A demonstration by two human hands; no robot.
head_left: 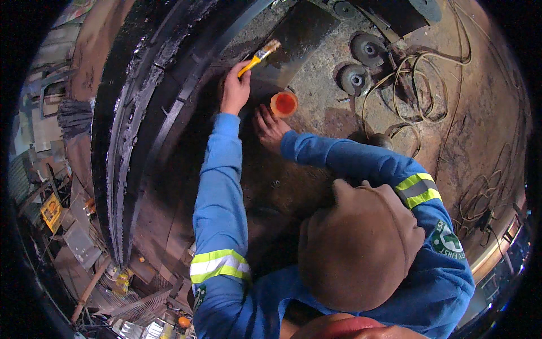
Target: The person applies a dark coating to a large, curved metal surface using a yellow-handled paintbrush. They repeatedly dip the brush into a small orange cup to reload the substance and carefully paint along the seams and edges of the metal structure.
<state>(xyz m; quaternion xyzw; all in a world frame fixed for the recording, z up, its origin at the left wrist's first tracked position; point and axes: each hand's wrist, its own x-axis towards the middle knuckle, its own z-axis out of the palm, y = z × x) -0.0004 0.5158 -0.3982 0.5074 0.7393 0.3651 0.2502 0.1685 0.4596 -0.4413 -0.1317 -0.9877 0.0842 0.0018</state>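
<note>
A paintbrush [261,56] with a yellow handle, a metal band and pale, worn bristles is gripped in my left hand [236,89]. Its bristles point up and to the right, away from my body. Just right of that hand stands a small round cup [284,104] with a light orange rim and red-orange inside. My right hand [271,129] rests low beside the cup's lower left, fingers apart and holding nothing that I can see. Whether its fingertips touch the cup I cannot tell. Left of my left arm runs a long dark steel beam [135,113] with shiny black ridges.
Several round metal discs [368,50] lie on the stained floor at the upper right, next to a loosely coiled cable [420,90]. More cable [480,198] trails at the far right. Scrap, boards and a yellow sign [52,213] clutter the lower left beyond the beam.
</note>
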